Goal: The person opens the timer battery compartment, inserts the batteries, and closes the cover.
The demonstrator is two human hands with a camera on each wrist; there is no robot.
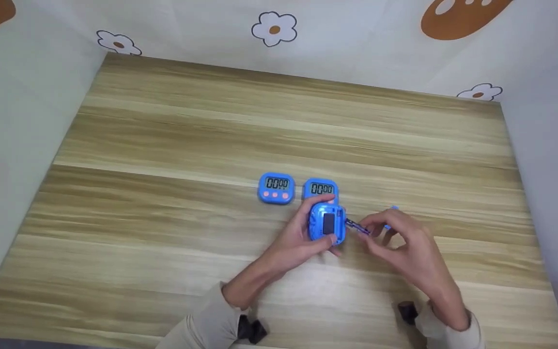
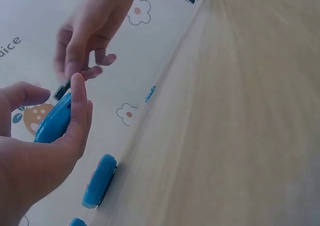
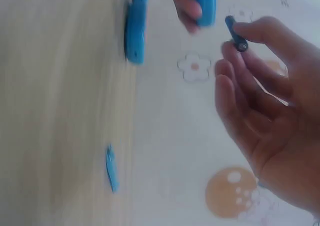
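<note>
My left hand (image 1: 291, 242) grips a blue digital timer (image 1: 316, 228), its back turned up and its battery slot uncovered. Between thumb and fingertips, my right hand (image 1: 407, 245) pinches a small dark battery (image 1: 358, 226) just right of that timer. The right wrist view shows the battery (image 3: 236, 34) held by its sides, one end toward the camera. In the left wrist view the battery (image 2: 62, 90) is close by the timer's edge (image 2: 54, 118). A second timer (image 1: 321, 186), reading 00 00, lies face up behind the left hand, which partly covers it.
Another blue timer (image 1: 276, 188) lies face up to the left, also reading 00 00. A small blue piece (image 3: 111, 168) lies on the wooden table (image 1: 187, 145), mostly behind my right fingers in the head view. Flower-patterned cloth walls (image 1: 351, 39) stand around the table.
</note>
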